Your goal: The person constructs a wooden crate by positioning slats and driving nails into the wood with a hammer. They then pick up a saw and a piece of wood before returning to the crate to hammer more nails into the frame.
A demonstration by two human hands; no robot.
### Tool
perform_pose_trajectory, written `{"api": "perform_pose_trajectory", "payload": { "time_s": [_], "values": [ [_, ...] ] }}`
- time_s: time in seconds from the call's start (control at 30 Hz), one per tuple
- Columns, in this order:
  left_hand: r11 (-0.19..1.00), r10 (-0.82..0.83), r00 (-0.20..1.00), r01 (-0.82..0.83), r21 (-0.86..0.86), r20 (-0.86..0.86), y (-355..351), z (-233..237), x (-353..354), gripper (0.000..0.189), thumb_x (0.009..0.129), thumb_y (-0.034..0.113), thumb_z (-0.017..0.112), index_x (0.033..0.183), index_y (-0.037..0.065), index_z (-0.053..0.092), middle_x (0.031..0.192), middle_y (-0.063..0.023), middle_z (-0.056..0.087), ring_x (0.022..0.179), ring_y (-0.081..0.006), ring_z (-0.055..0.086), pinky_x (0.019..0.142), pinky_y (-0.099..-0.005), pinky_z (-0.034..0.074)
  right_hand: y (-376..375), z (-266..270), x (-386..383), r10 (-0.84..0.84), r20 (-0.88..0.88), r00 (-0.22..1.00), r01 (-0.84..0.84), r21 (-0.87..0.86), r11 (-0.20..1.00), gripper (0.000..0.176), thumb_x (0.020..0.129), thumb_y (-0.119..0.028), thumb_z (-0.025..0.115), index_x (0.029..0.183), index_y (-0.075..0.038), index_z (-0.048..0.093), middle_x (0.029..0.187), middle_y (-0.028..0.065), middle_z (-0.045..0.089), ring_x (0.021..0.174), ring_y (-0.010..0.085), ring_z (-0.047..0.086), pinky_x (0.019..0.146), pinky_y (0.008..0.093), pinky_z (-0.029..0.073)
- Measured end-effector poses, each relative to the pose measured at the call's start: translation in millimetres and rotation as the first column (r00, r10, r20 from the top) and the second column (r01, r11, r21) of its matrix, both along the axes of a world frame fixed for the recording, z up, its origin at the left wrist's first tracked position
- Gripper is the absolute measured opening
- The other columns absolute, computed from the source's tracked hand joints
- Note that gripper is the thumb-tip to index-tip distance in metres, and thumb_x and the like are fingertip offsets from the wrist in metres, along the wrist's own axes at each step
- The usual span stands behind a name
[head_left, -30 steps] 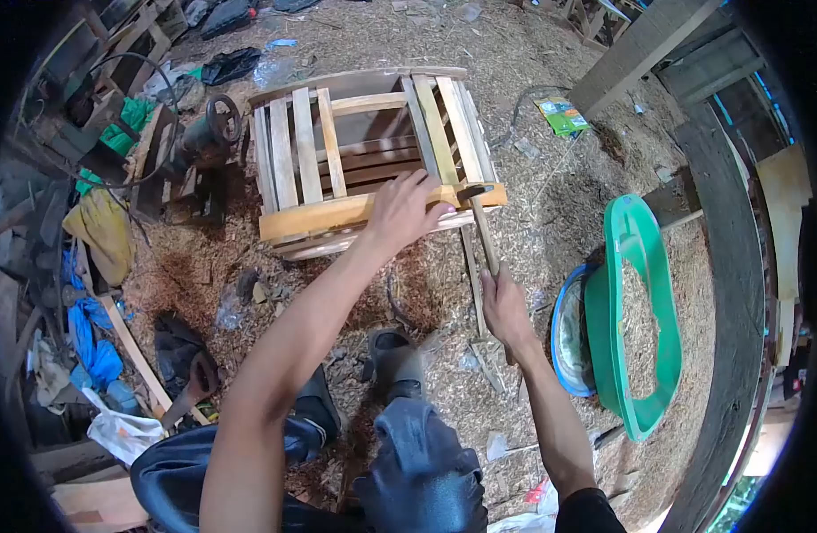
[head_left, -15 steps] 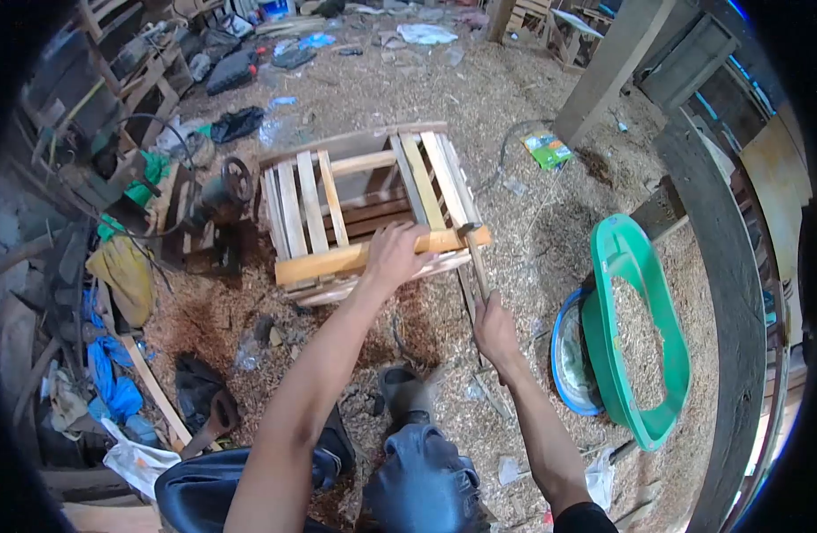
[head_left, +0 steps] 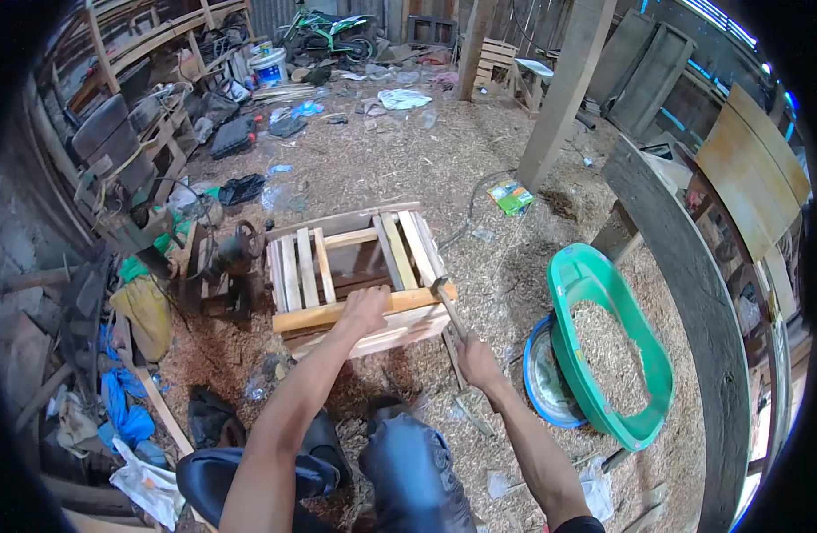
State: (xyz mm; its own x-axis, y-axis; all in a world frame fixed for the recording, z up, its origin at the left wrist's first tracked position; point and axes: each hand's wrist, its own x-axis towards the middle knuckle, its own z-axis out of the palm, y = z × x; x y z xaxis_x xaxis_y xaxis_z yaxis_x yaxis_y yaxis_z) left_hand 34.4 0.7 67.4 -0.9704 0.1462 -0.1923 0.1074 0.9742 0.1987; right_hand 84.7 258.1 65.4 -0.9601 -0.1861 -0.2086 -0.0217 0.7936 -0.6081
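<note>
A slatted wooden crate [head_left: 305,277] stands on the shavings-covered floor in front of me, its middle open between the slats. Along its near top edge lies an orange-toned wooden board [head_left: 313,318]. My left hand [head_left: 364,311] grips this board near its middle, fingers curled over the top. In my right hand [head_left: 478,362] is a hammer [head_left: 453,308], held by its handle. The hammer's head rests at the right end of the board, above the crate's near right corner.
To the right, a green plastic tub [head_left: 564,324] leans over a blue-rimmed basin [head_left: 535,391]. A wooden post [head_left: 564,98] rises behind them. Left of the crate stands a rusty machine with a handwheel [head_left: 249,240], near a yellow sack [head_left: 145,315] and blue plastic bags [head_left: 124,404].
My view has tilted up, bringing a green motorbike at the back into sight. Both hands keep their holds, and the hammer head is still at the board's right end.
</note>
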Motion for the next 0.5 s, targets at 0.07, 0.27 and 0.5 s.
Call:
{"api": "perform_pose_trajectory", "payload": {
  "time_s": [0.07,0.27,0.5],
  "values": [
    [0.999,-0.029,0.997,0.03,-0.015,0.072,8,4,14,0.06,0.065,0.029,0.08,0.11,0.002,0.052,0.099,-0.02,0.066,0.098,-0.0357,0.063,0.083,-0.0447,0.05,12,-20,10,0.008,-0.039,0.999,-0.007,0.007,1.0,0.032,0.094,-0.026,0.046,0.102,0.005,0.05,0.082,0.0369,0.06,0.083,0.0534,0.059,0.075,0.0578,0.047],
    [0.955,0.006,0.936,0.099,0.28,-0.352,17,-50,49,0.05,0.082,0.042,0.067,0.113,0.008,0.047,0.096,-0.0211,0.066,0.092,-0.0409,0.063,0.077,-0.048,0.049,22,-46,19,0.005,-0.057,0.998,-0.003,0.041,0.999,0.032,0.095,-0.026,0.045,0.102,0.005,0.046,0.083,0.0377,0.059,0.083,0.0547,0.058,0.075,0.0581,0.047],
    [0.919,0.111,0.959,0.001,0.395,-0.261,21,-41,49,0.042,0.084,0.044,0.062,0.106,0.009,0.053,0.089,-0.0202,0.066,0.085,-0.0407,0.063,0.072,-0.051,0.049,10,-39,36,-0.069,-0.07,0.995,0.072,0.039,0.997,0.033,0.095,-0.029,0.044,0.105,0.003,0.046,0.078,0.0356,0.06,0.076,0.0548,0.059,0.07,0.0594,0.048]
  ]
}}
